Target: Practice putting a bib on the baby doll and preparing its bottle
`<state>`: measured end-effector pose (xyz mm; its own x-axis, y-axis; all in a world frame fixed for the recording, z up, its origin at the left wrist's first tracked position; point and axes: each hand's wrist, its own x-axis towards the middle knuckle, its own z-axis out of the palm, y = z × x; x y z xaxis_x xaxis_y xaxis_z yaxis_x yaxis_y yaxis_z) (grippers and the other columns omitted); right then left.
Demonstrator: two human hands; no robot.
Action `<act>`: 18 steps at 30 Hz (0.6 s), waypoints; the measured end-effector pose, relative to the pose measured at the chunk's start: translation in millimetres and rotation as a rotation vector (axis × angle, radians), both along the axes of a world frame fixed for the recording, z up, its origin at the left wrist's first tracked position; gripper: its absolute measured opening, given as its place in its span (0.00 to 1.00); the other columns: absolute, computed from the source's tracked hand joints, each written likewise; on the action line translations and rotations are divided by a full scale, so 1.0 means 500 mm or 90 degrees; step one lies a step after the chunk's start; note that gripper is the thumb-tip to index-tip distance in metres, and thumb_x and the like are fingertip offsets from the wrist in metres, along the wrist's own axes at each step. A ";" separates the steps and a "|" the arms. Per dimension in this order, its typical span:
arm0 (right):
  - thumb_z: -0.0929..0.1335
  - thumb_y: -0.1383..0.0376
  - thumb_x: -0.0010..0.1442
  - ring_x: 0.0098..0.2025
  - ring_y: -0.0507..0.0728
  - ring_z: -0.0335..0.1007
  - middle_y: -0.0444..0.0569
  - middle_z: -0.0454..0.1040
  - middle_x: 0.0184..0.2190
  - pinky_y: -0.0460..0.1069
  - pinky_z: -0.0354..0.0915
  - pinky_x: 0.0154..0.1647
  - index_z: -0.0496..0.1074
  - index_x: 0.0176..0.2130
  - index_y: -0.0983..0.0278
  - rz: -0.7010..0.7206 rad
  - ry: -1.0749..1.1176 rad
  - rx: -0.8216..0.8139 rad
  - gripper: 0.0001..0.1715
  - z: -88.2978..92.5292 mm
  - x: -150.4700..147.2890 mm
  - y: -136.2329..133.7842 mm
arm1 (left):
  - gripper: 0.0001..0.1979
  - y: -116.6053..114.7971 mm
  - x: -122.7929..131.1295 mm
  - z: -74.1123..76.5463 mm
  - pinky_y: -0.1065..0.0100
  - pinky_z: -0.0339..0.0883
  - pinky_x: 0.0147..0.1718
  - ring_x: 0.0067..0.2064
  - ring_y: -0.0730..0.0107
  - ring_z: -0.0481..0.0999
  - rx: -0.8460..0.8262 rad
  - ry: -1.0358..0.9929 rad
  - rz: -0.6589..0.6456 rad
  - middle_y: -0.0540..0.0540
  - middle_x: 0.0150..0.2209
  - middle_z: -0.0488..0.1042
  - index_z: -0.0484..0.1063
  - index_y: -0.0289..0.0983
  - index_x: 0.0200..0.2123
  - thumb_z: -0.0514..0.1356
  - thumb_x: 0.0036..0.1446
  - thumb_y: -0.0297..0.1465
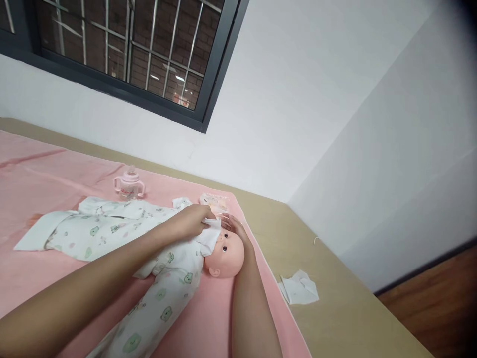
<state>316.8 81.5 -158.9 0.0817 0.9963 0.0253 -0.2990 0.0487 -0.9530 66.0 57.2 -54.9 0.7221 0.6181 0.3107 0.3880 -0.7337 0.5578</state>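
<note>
Nearest to me, both forearms run up from the bottom edge. Between them the doll point(175, 278) lies on its back on the pink blanket point(37, 174). It wears a white sleepsuit printed with green bears. Its long axis is a diagonal: the legs come down toward my lower left and the head points away to the upper right, toward the corner of the room. The face is turned up and a little toward me.

At the head, my left hand point(192, 222) has its fingers closed in a pinch on a white cloth point(211, 237), which it holds against the doll's forehead and cheek. My right hand point(238, 231) lies just beside it, fingers loosely extended and resting on the crown of the head. The two hands almost touch.

To the right, off the blanket, a crumpled tissue point(300, 289) sits on the bare tan table point(335, 308), well apart from the doll.

Farther back on the left, a second bear-print garment point(93, 228) is spread flat on the blanket, lying roughly crosswise. Behind the hands is a small pale packet point(216, 201); I cannot read its label. Beyond the garment a pink two-handled bottle point(128, 185) stands upright near the blanket's far edge. Behind everything is a white wall with a dark-framed barred window point(122, 44).
</note>
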 end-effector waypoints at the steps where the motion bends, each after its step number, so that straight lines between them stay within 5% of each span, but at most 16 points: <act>1: 0.73 0.52 0.49 0.50 0.62 0.74 0.49 0.79 0.39 0.59 0.65 0.55 0.73 0.40 0.59 0.005 -0.002 -0.005 0.20 -0.001 0.002 0.001 | 0.10 -0.003 -0.005 0.007 0.70 0.64 0.39 0.43 0.61 0.75 -0.006 0.001 0.001 0.45 0.40 0.77 0.74 0.37 0.31 0.54 0.50 0.22; 8: 0.73 0.52 0.51 0.49 0.61 0.75 0.50 0.78 0.42 0.59 0.66 0.55 0.73 0.41 0.59 0.017 -0.003 -0.013 0.20 -0.016 0.015 0.013 | 0.11 -0.045 -0.035 0.061 0.70 0.62 0.33 0.42 0.61 0.76 -0.106 0.126 -0.048 0.46 0.42 0.77 0.73 0.37 0.39 0.56 0.51 0.25; 12: 0.73 0.54 0.51 0.48 0.60 0.75 0.49 0.78 0.43 0.58 0.65 0.57 0.74 0.42 0.59 0.014 -0.011 -0.029 0.19 -0.020 0.018 0.018 | 0.11 -0.052 -0.032 0.057 0.70 0.59 0.30 0.38 0.62 0.75 -0.078 0.179 -0.013 0.48 0.37 0.77 0.73 0.38 0.34 0.56 0.46 0.22; 18: 0.74 0.57 0.50 0.48 0.60 0.75 0.50 0.79 0.42 0.57 0.65 0.57 0.74 0.40 0.60 0.003 -0.027 -0.028 0.17 -0.004 0.010 0.011 | 0.04 -0.055 -0.020 0.051 0.69 0.55 0.25 0.32 0.64 0.73 -0.064 0.150 0.004 0.50 0.29 0.75 0.68 0.38 0.26 0.57 0.50 0.32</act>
